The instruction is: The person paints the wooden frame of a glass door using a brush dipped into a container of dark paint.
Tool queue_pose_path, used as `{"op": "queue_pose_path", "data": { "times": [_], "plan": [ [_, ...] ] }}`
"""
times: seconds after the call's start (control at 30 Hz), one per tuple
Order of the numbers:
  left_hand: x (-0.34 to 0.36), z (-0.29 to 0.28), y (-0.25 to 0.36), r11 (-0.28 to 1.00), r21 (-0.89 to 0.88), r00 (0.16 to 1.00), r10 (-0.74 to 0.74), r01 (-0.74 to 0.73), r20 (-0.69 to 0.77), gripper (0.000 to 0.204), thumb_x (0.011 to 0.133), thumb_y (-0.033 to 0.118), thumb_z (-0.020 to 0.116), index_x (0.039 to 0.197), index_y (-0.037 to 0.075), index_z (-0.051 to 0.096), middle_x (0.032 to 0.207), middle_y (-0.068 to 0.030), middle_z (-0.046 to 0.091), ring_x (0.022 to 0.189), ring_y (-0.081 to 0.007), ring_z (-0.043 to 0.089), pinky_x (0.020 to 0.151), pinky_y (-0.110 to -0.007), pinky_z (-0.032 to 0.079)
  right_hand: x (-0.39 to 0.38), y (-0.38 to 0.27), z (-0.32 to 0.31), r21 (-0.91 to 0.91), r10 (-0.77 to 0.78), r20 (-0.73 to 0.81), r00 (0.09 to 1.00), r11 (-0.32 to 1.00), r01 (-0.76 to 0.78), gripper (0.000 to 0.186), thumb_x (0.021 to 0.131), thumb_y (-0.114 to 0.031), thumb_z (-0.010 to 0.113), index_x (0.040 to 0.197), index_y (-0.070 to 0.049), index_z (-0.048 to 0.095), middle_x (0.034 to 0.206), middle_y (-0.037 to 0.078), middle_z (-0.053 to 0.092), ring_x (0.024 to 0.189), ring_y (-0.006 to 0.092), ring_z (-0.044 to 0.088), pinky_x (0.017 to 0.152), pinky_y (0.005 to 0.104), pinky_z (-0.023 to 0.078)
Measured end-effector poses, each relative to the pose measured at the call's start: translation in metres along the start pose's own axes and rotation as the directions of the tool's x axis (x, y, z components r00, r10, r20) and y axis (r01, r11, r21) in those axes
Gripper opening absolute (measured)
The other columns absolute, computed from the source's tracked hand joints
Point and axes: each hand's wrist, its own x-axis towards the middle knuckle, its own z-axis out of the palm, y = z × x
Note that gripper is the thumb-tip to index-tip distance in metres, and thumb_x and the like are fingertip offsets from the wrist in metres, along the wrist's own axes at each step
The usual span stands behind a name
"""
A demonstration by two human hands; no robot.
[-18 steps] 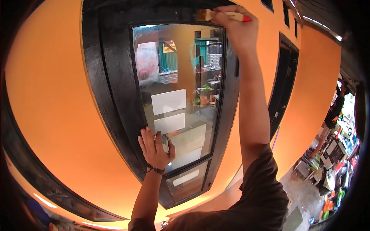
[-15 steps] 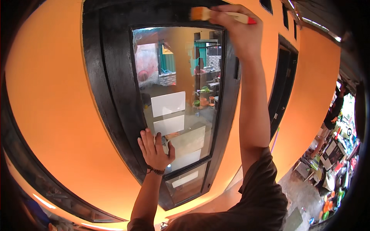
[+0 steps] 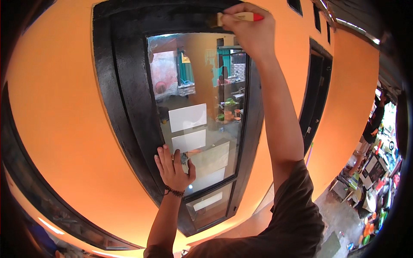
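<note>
My right hand (image 3: 253,31) is raised high and closed around the handle of a paintbrush (image 3: 241,16), pale wood with a red end. Its bristles look dark and lie against the top rail of a black window frame (image 3: 172,19). Lower down, my left hand (image 3: 175,168) is spread with fingers apart, resting over the left edge of the glass pane (image 3: 180,96) where it meets the frame. A dark beaded bracelet (image 3: 174,191) circles that wrist. White rectangular sheets (image 3: 188,117) show in the pane, along with reflections.
Orange wall (image 3: 56,107) surrounds the frame. Farther right stands another dark-framed opening (image 3: 315,81). At the far right, a person in dark clothes (image 3: 373,124) is near a cluttered heap of household things (image 3: 372,189) on the grey floor.
My right hand has shifted left with the paintbrush, whose orange-brown bristles now look dark against the top rail. The left hand stays in nearly the same place.
</note>
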Motion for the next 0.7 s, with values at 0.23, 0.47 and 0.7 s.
{"op": "queue_pose_path", "data": {
  "times": [0.23, 0.47, 0.7],
  "plan": [
    [0.001, 0.001, 0.001, 1.0, 0.015, 1.0, -0.001, 0.001, 0.0, 0.048, 0.073, 0.018, 0.061, 0.115, -0.003, 0.053, 0.141, -0.0292, 0.037, 0.134, -0.0449, 0.033, 0.109, -0.057, 0.024, 0.002, 0.018, 0.006, -0.047, -0.158, 0.016, 0.987, 0.986, 0.158, 0.013, 0.073, -0.018, 0.075, 0.081, -0.007, 0.073, 0.076, 0.007, 0.072, 0.073, 0.0143, 0.068, 0.072, 0.0289, 0.053],
    [0.0, 0.0, 0.002, 1.0, 0.003, 1.0, -0.013, 0.013, -0.001, 0.046, 0.075, 0.018, 0.06, 0.115, -0.003, 0.053, 0.14, -0.0288, 0.038, 0.134, -0.0447, 0.033, 0.109, -0.056, 0.024, 0.007, 0.023, 0.008, 0.207, -0.221, -0.048, 0.974, 0.952, 0.227, 0.01, 0.071, -0.01, 0.075, 0.077, -0.003, 0.071, 0.067, 0.007, 0.068, 0.061, 0.0097, 0.063, 0.061, 0.0233, 0.051],
    [-0.001, 0.0, 0.001, 1.0, 0.006, 1.0, -0.013, 0.013, 0.02, 0.046, 0.074, 0.018, 0.06, 0.116, -0.002, 0.053, 0.141, -0.0284, 0.037, 0.135, -0.0446, 0.031, 0.109, -0.056, 0.024, -0.004, 0.026, 0.007, 0.089, -0.125, -0.035, 0.992, 0.988, 0.128, 0.01, 0.07, -0.01, 0.075, 0.078, -0.005, 0.071, 0.067, 0.002, 0.064, 0.063, 0.0067, 0.057, 0.062, 0.0221, 0.048]
  ]
}}
